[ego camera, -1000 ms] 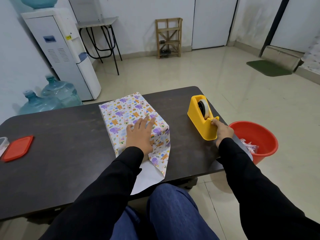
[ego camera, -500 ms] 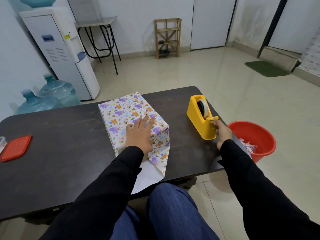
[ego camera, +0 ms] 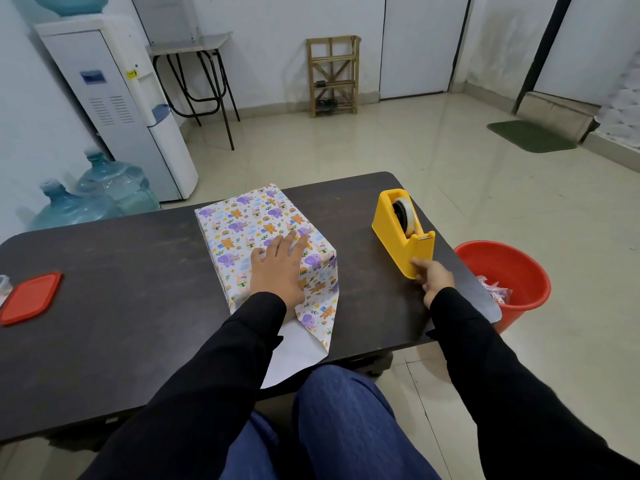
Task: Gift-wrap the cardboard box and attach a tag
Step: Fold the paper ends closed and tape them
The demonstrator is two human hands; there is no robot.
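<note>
Pressing down on top of the cardboard box, wrapped in white animal-print paper, with the left hand, fingers straight and slightly spread, gripping nothing; standing about midway along the dark rectangular tabletop, with a loose pointed paper flap trailing from the near end; touching the near lower corner of the yellow plastic tape dispenser with the right hand, fingers curled; cannot tell whether pinching anything; beyond the table's right end, on the floor, a red plastic bucket.
</note>
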